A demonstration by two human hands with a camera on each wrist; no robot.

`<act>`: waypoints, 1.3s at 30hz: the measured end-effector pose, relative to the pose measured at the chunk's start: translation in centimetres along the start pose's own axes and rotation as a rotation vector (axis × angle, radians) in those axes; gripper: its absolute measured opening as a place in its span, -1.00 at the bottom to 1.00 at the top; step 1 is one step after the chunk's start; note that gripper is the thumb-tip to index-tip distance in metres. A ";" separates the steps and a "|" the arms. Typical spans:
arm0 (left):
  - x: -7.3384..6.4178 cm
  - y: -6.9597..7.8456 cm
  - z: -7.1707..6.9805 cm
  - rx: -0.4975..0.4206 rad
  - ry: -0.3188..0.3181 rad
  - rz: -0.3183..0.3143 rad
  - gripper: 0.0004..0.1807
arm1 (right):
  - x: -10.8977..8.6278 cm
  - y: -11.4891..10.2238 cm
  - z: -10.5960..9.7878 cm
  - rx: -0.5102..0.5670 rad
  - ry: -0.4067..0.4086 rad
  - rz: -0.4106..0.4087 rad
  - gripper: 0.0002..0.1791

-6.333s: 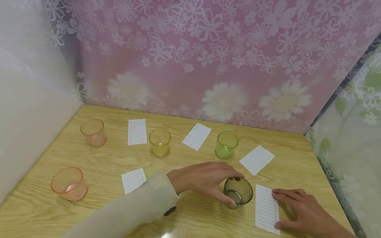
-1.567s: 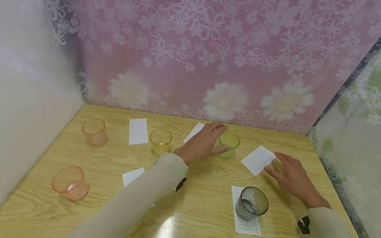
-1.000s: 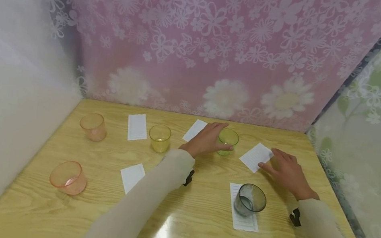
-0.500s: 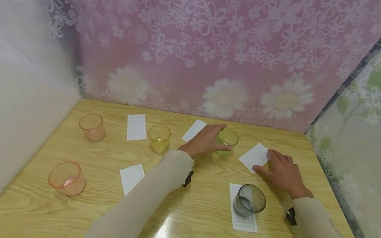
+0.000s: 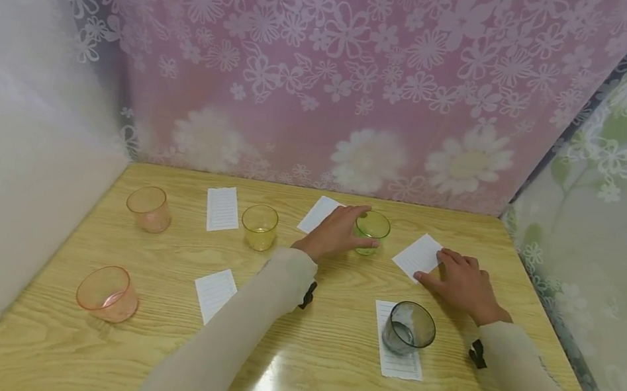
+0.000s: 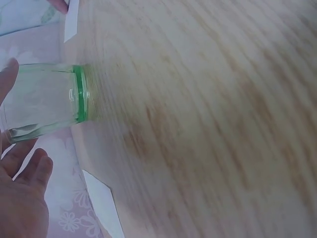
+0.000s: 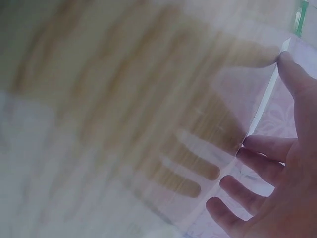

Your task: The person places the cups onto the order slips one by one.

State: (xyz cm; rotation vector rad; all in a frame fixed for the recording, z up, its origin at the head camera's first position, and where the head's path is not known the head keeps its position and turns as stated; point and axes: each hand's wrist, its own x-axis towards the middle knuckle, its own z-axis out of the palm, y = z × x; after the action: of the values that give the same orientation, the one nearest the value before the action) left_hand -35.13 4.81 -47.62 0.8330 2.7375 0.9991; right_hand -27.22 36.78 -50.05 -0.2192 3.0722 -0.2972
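Green cup [image 5: 374, 228] sat gripped by left hand [image 5: 335, 232]; right hand [image 5: 462, 284] touched paper [image 5: 416, 255].
Positioning seemed underway; a level lift looked needed next.

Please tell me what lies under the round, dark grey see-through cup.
A rectangular sheet of white lined paper lies under the dark grey see-through cup, its left edge and near end showing. Whatever the cup's base covers cannot be made out.
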 end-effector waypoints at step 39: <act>-0.6 -0.5 -1.1 -0.135 0.039 0.003 -0.06 | 1.7 -0.5 -1.6 0.010 -0.144 -0.136 0.06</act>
State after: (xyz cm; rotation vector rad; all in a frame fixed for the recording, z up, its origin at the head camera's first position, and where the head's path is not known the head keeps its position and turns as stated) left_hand -35.18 3.60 -47.12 0.8032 2.6650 1.1983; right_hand -28.95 36.37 -48.41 -0.4302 2.9183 -0.2883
